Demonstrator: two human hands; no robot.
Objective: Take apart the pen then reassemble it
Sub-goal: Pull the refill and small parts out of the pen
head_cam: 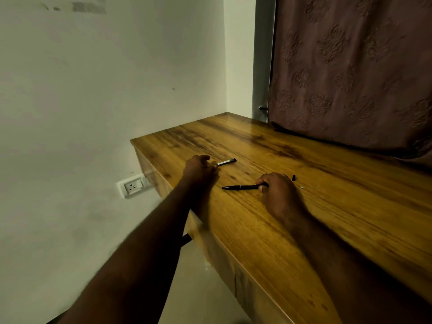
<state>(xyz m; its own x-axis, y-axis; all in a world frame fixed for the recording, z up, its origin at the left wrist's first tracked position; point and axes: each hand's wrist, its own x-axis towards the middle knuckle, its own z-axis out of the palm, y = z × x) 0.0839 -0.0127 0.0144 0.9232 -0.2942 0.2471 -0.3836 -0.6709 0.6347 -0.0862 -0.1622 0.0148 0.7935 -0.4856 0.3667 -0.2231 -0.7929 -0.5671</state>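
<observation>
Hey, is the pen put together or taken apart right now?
Taken apart. The right hand grips the black barrel, the left hand holds a separate piece, and a small black cap lies loose on the table.

- No text, label, brand, number or sign can be read anywhere in the view.
- The pale-banded pen piece [226,162] is too small to show any legible print.
- The black pen barrel [243,187] is too dark and small for a marking to be made out.
- Grey smudges [88,7] high on the wall [93,94] are blurred beyond reading.
- The wall socket [133,186] shows no readable mark.
</observation>
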